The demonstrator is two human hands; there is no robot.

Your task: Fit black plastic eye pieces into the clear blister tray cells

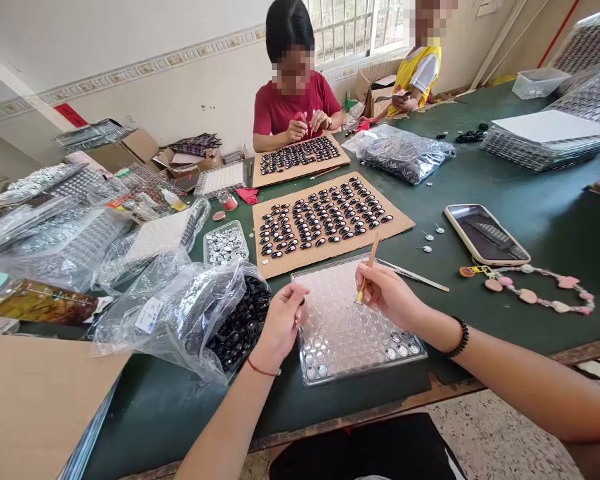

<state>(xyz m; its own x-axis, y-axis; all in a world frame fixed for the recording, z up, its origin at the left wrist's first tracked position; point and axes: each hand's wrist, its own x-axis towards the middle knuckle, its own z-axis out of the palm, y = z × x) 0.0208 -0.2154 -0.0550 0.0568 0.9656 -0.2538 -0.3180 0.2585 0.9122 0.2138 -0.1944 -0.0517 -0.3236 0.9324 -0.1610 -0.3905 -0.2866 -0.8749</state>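
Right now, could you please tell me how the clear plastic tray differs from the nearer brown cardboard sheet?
The clear tray is see-through with moulded round pockets, while the cardboard sheet is brown and flat.
The tray has a few shiny round pieces near its two closest corners; the cardboard carries many black oval pieces in rows.
The tray lies under the right hand; the cardboard lies beyond it.
Both rest on the green table.

The left hand [283, 319] mostly hides a dark piece [303, 302], too small to identify; the right hand [386, 291] covers the middle of a stick [374, 249]. The label [150, 315] is unreadable. The left edge crops the jar [37, 299] and cardboard [40, 400].
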